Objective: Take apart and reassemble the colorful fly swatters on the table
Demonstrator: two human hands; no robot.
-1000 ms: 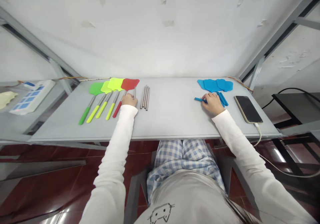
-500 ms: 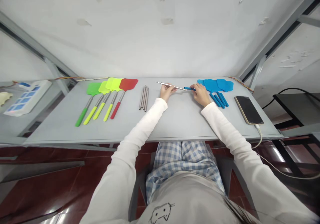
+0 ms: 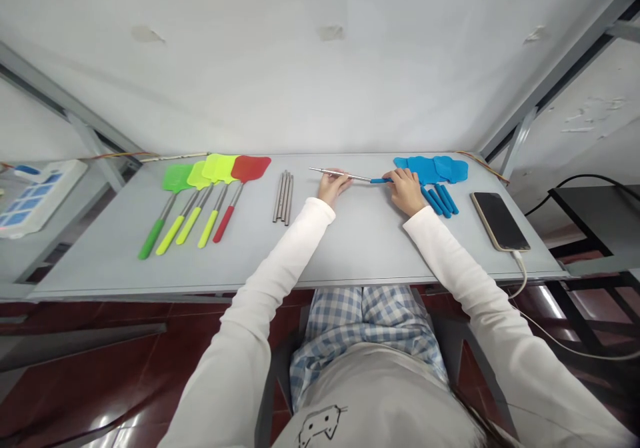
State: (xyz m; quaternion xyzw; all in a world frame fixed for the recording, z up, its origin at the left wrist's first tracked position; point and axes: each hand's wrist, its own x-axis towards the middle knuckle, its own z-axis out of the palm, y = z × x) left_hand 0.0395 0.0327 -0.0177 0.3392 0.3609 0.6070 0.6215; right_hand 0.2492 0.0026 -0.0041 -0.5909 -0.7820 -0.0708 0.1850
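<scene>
My left hand [image 3: 334, 187] is closed on a thin silver metal rod [image 3: 360, 178], held roughly level above the grey table. Fingers of my right hand [image 3: 406, 189] grip a blue handle sleeve [image 3: 379, 181], whose left end meets the rod's right end. How far the rod sits inside the sleeve I cannot tell. Several silver rods [image 3: 283, 198] lie to the left of my left hand. Just right of my right hand are several loose blue sleeves [image 3: 440, 201], with flat blue swatter heads [image 3: 430, 168] overlapping behind them.
On the left, fly swatters with green, yellow and red [image 3: 251, 168] heads lie in a row. A phone [image 3: 499, 221] with a white charging cable rests at the right of the table [image 3: 360, 255]. A white wall rises behind; a white power strip [image 3: 43, 198] sits far left.
The rod and the blue sleeve, a little apart or just touching before, now meet end to end in line. The view has shifted slightly.
</scene>
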